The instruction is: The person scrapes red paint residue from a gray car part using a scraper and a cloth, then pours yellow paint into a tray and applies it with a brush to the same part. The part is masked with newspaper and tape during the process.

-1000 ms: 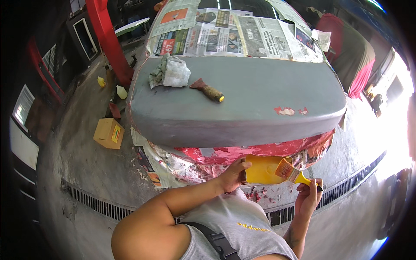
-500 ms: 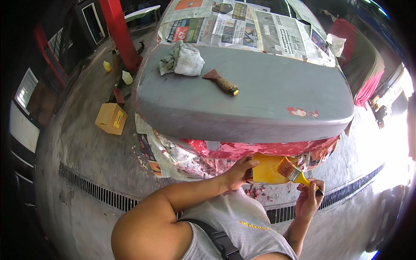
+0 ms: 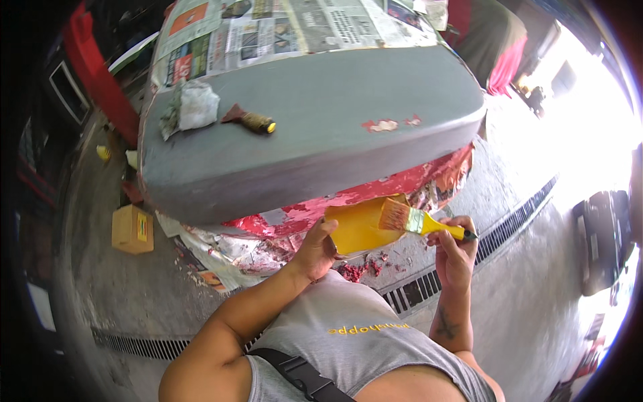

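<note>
My left hand (image 3: 316,252) is closed on the left end of a shallow yellow container (image 3: 355,230), its thumb over the rim. A paintbrush (image 3: 416,221) with a yellow handle and reddish-stained bristles is in my right hand (image 3: 457,253), fingers pinching the handle. The brush lies nearly level, its bristles over the container's right part; I cannot tell whether they touch it. Both are held in front of a car's red, peeling lower end (image 3: 295,218), below its grey panel (image 3: 321,100). Bare patches (image 3: 384,125) show on that panel.
On the grey panel lie a crumpled cloth (image 3: 199,106) and a scraper-like tool (image 3: 251,121) with a worn handle. Newspaper (image 3: 268,37) covers the car beyond. A cardboard box (image 3: 131,230) stands on the floor at left. A drain grate (image 3: 429,287) crosses the floor; red paint flakes (image 3: 358,270) lie nearby.
The view has swung, so the car sits further left and tilted. The brush has turned from a slant to nearly level, and my right hand has risen relative to the container.
</note>
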Demonstrator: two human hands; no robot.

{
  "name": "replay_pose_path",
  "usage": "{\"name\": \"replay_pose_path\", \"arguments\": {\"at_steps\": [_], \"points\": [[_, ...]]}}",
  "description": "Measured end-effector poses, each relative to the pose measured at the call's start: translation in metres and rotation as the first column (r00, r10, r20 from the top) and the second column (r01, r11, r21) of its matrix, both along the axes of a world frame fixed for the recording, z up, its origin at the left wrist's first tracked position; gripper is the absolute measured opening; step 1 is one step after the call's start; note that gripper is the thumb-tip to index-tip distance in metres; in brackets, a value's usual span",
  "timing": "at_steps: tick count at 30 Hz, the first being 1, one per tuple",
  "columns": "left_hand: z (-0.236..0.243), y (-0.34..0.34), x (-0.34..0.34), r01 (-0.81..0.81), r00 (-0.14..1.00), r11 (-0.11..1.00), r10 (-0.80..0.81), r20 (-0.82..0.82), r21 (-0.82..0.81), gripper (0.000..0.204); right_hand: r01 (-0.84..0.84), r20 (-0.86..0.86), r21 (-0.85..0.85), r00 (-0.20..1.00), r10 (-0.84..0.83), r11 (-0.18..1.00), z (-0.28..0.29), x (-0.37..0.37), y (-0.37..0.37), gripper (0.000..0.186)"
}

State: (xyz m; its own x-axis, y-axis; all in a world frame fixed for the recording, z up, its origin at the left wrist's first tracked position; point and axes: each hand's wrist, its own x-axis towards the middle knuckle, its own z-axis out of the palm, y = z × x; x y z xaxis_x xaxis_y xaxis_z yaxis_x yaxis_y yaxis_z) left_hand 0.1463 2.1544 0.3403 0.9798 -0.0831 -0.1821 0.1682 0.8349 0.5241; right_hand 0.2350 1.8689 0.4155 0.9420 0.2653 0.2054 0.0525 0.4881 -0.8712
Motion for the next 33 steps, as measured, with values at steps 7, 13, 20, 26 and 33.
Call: {"name": "replay_pose_path", "arguments": {"at_steps": [7,13,20,26,33], "points": [[0.017,0.001,0.001,-0.052,0.998,0.999,0.052,-0.023,-0.003,0.070,0.106,-0.027,0.056,0.994,-0.105,0.993,0.009,0.012,0.018,0.021],[0.020,0.005,0.003,-0.087,0.996,0.996,0.086,0.028,0.017,0.071,0.259,0.108,-0.012,0.961,-0.256,0.966,0.045,0.075,0.056,0.020],[0.010,0.010,-0.004,-0.148,0.989,0.988,0.148,-0.003,-0.049,0.066,0.352,0.237,-0.240,0.925,-0.297,0.905,0.050,0.127,0.116,0.024],[0.009,0.018,-0.010,-0.181,0.983,0.982,0.182,0.023,-0.050,0.065,0.419,0.310,-0.354,0.896,-0.318,0.836,0.041,0.123,0.104,0.024],[0.008,0.023,-0.014,-0.193,0.980,0.980,0.194,0.033,-0.043,0.069,0.464,0.381,-0.278,0.857,-0.347,0.841,0.057,0.129,0.106,0.022]]}}
